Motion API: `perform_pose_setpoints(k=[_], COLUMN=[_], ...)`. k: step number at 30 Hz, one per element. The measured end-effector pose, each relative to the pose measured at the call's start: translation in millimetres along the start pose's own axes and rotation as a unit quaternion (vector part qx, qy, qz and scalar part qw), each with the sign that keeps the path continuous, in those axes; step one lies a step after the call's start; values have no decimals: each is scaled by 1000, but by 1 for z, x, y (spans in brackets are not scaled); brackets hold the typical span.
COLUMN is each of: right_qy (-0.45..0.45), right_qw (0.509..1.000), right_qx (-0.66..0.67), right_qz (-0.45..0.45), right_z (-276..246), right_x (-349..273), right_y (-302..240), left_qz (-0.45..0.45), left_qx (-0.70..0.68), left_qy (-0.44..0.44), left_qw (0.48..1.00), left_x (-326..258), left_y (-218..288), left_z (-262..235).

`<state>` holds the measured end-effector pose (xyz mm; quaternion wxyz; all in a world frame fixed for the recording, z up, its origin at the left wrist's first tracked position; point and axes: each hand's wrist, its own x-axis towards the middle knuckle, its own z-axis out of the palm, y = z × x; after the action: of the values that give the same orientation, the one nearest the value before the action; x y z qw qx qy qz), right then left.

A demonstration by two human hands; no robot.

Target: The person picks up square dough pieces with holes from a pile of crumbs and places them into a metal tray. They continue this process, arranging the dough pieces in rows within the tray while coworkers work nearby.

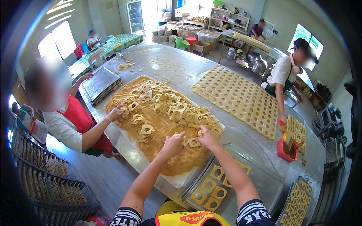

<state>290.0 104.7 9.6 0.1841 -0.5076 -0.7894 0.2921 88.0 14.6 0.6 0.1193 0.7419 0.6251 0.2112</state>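
My left hand [174, 145] is closed in a pinch on pale square dough pieces at the near edge of the heap. Just to its right, my right hand [208, 138] pinches another dough piece, partly hidden by the fingers. A square dough piece with a round hole [194, 142] shows between my hands. The heap of dough squares [176, 111] lies on a bed of brown crumbs [151, 160]. Under my right forearm, a metal tray [260, 179] holds several dough squares with holes [208, 185], laid in rows.
On the left, a co-worker in a red apron reaches a hand [117, 112] into the heap. A sheet of dough with round holes [233, 98] covers the table's right side. There another co-worker holds a tool over a red container [287, 150]. Stacked metal trays [100, 84] stand far left.
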Motion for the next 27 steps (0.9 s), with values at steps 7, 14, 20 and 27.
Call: perform_pose_setpoints(k=[7,14,20,27], right_qy=[-92,-134,-27,-139], right_qw=[990,800,997,978], right_qx=[-21,566,-29,155], right_qz=[-102,149,-63,-27], right_z=[33,18,33,50], right_x=[-17,19,-1,13], right_y=[-8,21,-27,-7], left_qz=[-249,-299,-171,-264], left_qx=[-406,-694,-541,-566], left_qy=[27,1,49,106], left_qw=[879,655,822,774], left_x=[20,0,-21,12], left_y=[-14,-36,-19,-30], left_z=[-30,-67,-60,-30])
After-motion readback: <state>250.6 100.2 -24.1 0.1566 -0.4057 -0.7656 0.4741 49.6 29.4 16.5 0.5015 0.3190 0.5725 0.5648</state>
